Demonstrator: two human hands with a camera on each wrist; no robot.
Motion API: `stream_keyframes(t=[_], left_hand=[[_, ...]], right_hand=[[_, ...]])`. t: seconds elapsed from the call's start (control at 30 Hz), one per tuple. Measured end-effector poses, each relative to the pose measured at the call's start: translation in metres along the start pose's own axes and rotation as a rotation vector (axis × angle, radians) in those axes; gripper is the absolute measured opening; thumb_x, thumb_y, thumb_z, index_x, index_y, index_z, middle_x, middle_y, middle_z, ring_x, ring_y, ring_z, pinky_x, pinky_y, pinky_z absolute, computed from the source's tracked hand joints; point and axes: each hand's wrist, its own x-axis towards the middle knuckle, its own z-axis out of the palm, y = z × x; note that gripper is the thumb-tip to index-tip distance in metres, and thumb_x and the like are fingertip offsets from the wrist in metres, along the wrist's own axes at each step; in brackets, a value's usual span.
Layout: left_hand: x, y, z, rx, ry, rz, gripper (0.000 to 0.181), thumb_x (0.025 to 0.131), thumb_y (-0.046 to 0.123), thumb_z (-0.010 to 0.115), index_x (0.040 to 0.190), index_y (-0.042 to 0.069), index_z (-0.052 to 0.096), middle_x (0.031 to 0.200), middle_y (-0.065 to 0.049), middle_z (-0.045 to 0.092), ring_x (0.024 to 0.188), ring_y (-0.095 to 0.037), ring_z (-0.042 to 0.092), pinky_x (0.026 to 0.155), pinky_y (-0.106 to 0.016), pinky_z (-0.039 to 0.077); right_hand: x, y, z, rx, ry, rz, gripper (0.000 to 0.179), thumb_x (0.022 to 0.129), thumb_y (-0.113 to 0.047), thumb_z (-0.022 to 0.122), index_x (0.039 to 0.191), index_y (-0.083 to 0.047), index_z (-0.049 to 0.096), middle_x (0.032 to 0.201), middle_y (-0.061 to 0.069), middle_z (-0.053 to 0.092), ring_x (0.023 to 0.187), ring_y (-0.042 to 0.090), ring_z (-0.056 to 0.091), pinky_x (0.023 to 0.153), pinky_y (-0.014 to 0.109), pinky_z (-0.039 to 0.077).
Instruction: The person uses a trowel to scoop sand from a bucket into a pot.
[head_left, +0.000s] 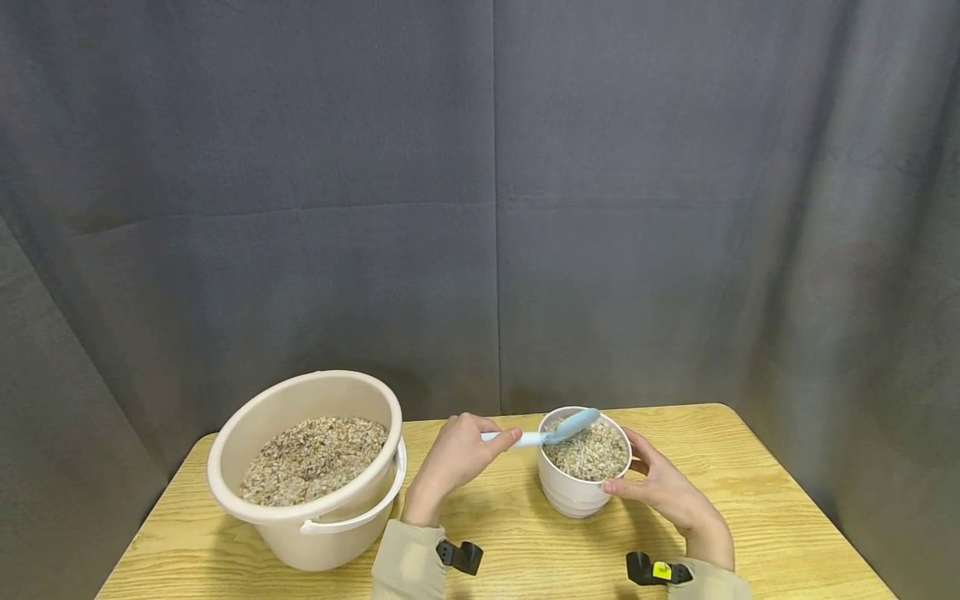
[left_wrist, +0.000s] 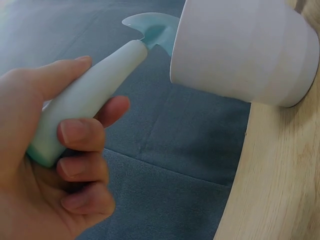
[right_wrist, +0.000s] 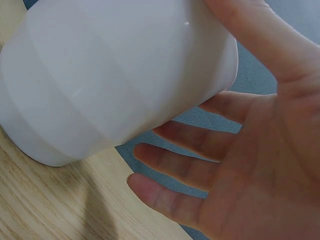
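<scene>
A white pot (head_left: 572, 495) filled with small tan gravel (head_left: 588, 456) stands on the table. My left hand (head_left: 459, 452) grips the pale handle of a light blue hand trowel (head_left: 576, 424), whose blade lies over the pot's left rim, above the gravel. In the left wrist view, the fingers curl round the trowel handle (left_wrist: 87, 102), and the pot hides part of the blade. My right hand (head_left: 667, 485) holds the pot's right side, thumb near the front rim and fingers behind. The right wrist view shows the pot's smooth wall (right_wrist: 110, 70) between thumb and fingers.
On the left of the table a large cream bucket (head_left: 318, 533) holds more gravel (head_left: 318, 458). Its white handle (head_left: 356, 518) hangs down at the front right. The wooden table (head_left: 525, 558) ends at a dark grey curtain (head_left: 375, 250) behind.
</scene>
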Motion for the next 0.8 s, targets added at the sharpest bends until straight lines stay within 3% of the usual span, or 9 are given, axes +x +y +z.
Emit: stream_keyframes(t=[0.37,0.6,0.8], left_hand=[[0.0004,0.0011,0.0019,-0.055,-0.035,0.007,0.039,0.091,0.052,0.061,0.068,0.021,0.070,0.049,0.011,0.033,0.044,-0.007,0.027,0.042,-0.025,0.022],[0.0002,0.0040,0.0053,-0.052,-0.065,0.036,0.036,0.090,0.053,0.063,0.080,0.021,0.075,0.054,0.011,0.039,0.050,-0.007,0.035,0.046,-0.026,0.029],[-0.0002,0.0038,0.0069,-0.095,-0.083,0.032,0.035,0.090,0.051,0.063,0.078,0.021,0.075,0.055,0.011,0.041,0.051,-0.008,0.034,0.047,-0.026,0.028]], right_hand=[[0.0001,0.0012,0.0003,0.005,-0.003,-0.020,0.085,0.081,-0.013,0.079,0.150,-0.003,0.029,0.142,0.023,0.041,0.126,0.043,0.042,0.096,0.052,0.038],[-0.0001,-0.0002,0.0003,0.010,0.000,-0.016,0.085,0.081,-0.012,0.079,0.149,-0.002,0.029,0.142,0.024,0.041,0.124,0.042,0.043,0.094,0.046,0.040],[-0.0008,-0.0019,-0.0003,0.012,-0.003,0.001,0.087,0.081,-0.012,0.079,0.150,-0.002,0.027,0.143,0.024,0.039,0.127,0.043,0.041,0.094,0.045,0.040]])
